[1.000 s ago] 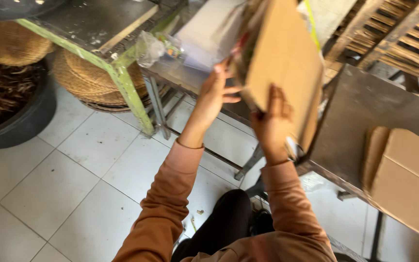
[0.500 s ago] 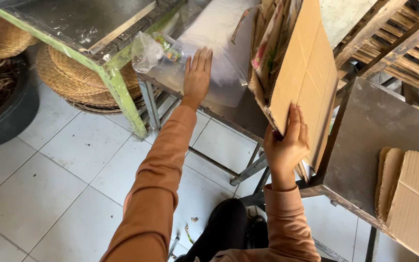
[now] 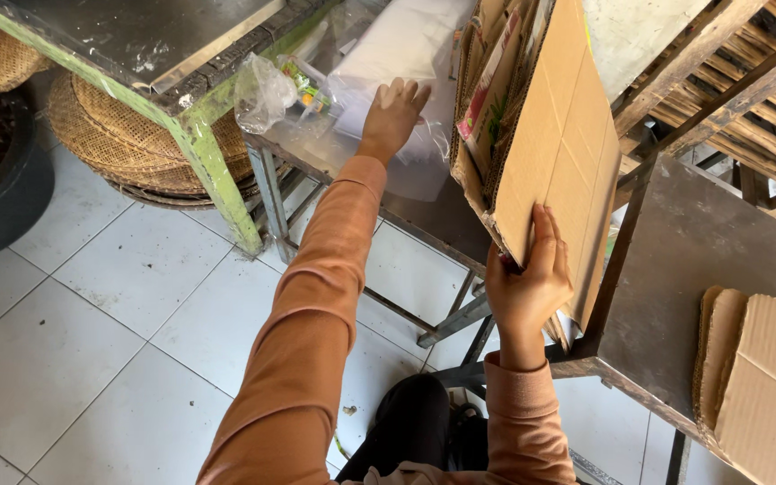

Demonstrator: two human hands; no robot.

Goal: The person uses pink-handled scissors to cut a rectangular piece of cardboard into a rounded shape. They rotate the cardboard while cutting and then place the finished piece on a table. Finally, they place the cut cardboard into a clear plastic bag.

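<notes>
Clear plastic bags point(image 3: 388, 135) on the metal table point(image 3: 424, 216) are now taking the left hand point(image 3: 392, 115), whose flat fingers have curled onto them. The right hand point(image 3: 524, 280) is still clamping the upright cardboard sheets point(image 3: 554, 153) beside them.

Left hand point(image 3: 391, 117) left the cardboard (now curled) onto plastic bags point(image 3: 406, 144).

Small packing workshop. Evidence: worn metal bench point(image 3: 693, 242) with flattened cardboard point(image 3: 765, 377) at its right edge, a green-framed steel table point(image 3: 181, 135), stacked woven trays point(image 3: 127, 144) beneath it, clear plastic bags point(image 3: 262, 90), wooden racks point(image 3: 729, 63), white tiled floor point(image 3: 92, 341).
</notes>
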